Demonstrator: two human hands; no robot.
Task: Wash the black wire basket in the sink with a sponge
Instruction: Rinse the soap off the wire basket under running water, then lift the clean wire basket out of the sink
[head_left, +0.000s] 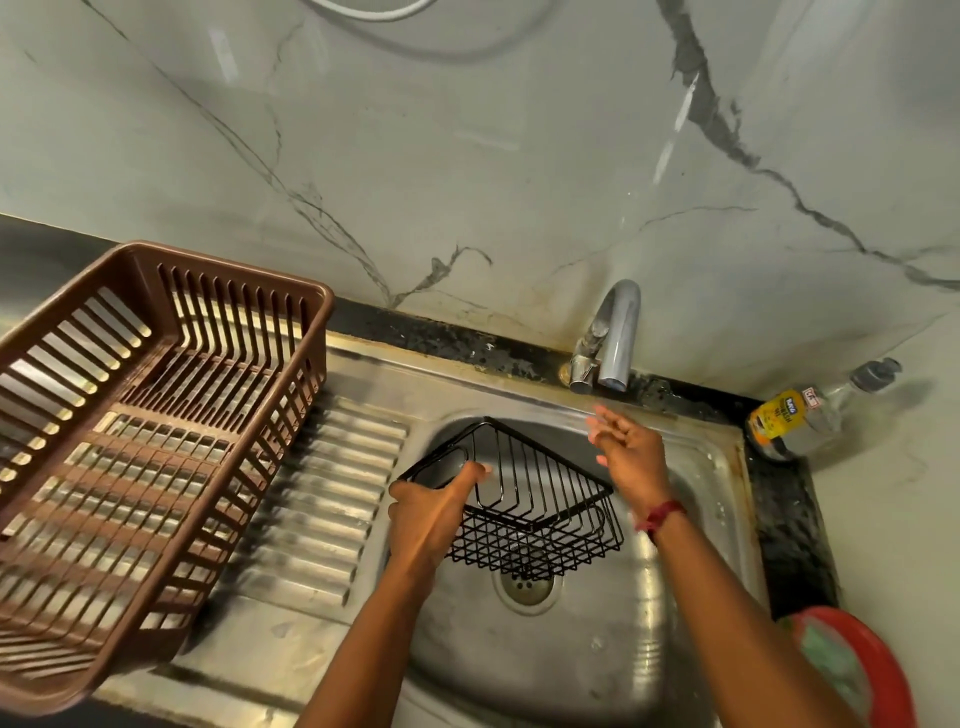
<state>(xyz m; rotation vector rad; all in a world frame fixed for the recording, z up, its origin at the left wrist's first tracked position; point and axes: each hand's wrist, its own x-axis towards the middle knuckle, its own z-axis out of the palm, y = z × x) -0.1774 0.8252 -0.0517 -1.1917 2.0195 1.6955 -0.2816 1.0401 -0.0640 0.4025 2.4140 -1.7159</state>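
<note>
Black wire basket held over the steel sink (722, 467).

The brown dish rack (156, 441) sits on the drainboard; the black wire basket (535, 499) hangs tilted above the drain, gripped by the left hand (431, 514), while the right hand (631, 452) is empty, fingers spread below the tap (613, 338).

- Wall (467, 156): pale marble-look panel, dark grey veining, glossy reflections.
- Counter (789, 519): black speckled stone, stained along the wall joint.
- Light: warm, overhead, glare on the wall.

- Black wire basket (535, 499), in the left grip (431, 514), is showing glossy coated metal.
- Sink (597, 665) beneath is gleaming as brushed steel.
- Brown crate (156, 415), left of it, is looking like smooth plastic.
</note>
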